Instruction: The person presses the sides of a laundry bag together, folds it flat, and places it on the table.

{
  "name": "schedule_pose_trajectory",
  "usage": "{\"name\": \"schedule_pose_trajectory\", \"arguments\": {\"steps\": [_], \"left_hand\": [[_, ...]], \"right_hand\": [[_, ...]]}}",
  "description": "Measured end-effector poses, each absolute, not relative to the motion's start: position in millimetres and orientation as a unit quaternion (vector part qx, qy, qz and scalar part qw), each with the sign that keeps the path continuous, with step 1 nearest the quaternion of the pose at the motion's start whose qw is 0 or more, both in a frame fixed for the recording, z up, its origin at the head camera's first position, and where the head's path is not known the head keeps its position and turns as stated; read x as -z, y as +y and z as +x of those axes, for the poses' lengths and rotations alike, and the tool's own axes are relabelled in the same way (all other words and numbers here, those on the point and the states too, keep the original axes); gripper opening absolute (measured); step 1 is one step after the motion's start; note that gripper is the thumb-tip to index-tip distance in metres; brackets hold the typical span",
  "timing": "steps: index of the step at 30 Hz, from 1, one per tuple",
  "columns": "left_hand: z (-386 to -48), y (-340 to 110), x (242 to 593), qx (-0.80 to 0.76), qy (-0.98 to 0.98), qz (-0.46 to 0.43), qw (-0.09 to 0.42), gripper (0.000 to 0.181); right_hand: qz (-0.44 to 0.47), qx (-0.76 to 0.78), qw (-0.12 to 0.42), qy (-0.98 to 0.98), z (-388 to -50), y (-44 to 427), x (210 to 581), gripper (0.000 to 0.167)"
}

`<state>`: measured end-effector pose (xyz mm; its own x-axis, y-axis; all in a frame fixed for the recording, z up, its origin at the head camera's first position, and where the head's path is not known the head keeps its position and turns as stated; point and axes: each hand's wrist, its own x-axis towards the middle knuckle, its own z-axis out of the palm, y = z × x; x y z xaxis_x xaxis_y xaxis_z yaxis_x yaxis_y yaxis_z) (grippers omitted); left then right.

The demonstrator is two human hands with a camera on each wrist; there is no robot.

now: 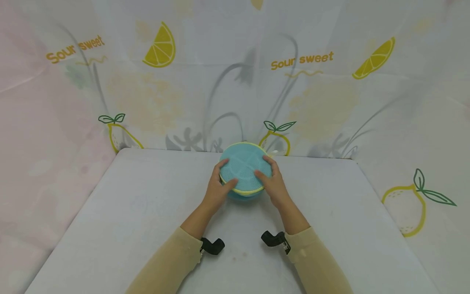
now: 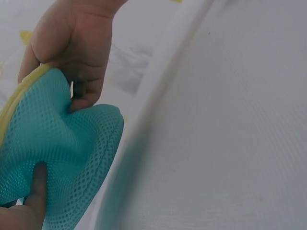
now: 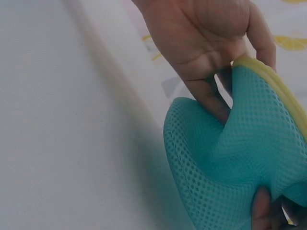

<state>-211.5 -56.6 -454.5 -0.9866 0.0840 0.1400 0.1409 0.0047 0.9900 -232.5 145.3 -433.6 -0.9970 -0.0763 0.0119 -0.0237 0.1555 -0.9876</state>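
1. Pale cloth (image 1: 220, 36) printed with lemons and the words "Sour sweet" hung behind a white desk (image 1: 139, 220), whose far edge ran across the head view.
2. At twelve o'clock on the desk, overlapping that far edge in the head view, was a round blue mesh bag (image 1: 242, 161) with a yellow rim (image 1: 247, 192). It seemed to be held just clear of the desk, though the gap was hard to judge.
3. From the bag's centre, the left hand (image 1: 218, 187) was at eight o'clock and the right hand (image 1: 274, 187) at four. Neither was nearer: both touched the bag, which lay between them.
4. Each grip held one side of the bag, with the thumb laid over its upper face.
5. That face, turned toward the head camera, showed no clear long axis; in both wrist views the soft side wall buckled inward.
6. Tan sleeves (image 1: 167, 257) lay at seven and five o'clock in the head view, with a black fitting (image 1: 213, 246) beside each cuff.
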Motion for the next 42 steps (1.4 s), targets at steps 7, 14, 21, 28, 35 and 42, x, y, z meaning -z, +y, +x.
{"name": "schedule_pose_trajectory", "arguments": {"steps": [7, 14, 21, 28, 35, 42], "left_hand": [[-213.8, -57.8, 452.8, 0.727, -0.683, -0.049, 0.048, 0.072], [-215.0, -58.3, 451.3, 0.741, -0.668, -0.036, 0.056, 0.076], [-213.5, -57.5, 450.6, 0.745, -0.663, -0.032, 0.067, 0.073], [-212.9, -56.7, 452.2, 0.75, -0.655, -0.043, 0.079, 0.073], [-211.3, -56.3, 451.5, 0.753, -0.651, -0.048, 0.082, 0.073], [-211.7, -55.5, 451.5, 0.753, -0.652, -0.045, 0.085, 0.073]], "right_hand": [[-0.057, 0.607, 0.036, 0.792, -227.7, 143.1, 431.4, 0.069], [-0.074, 0.584, 0.053, 0.807, -225.6, 143.5, 429.5, 0.069], [-0.067, 0.588, 0.092, 0.801, -222.8, 143.1, 424.6, 0.07], [-0.056, 0.6, 0.115, 0.79, -220.0, 142.7, 419.0, 0.071], [-0.037, 0.591, 0.123, 0.796, -217.6, 141.6, 412.8, 0.07], [-0.029, 0.586, 0.122, 0.801, -219.1, 141.1, 413.4, 0.07]]}}
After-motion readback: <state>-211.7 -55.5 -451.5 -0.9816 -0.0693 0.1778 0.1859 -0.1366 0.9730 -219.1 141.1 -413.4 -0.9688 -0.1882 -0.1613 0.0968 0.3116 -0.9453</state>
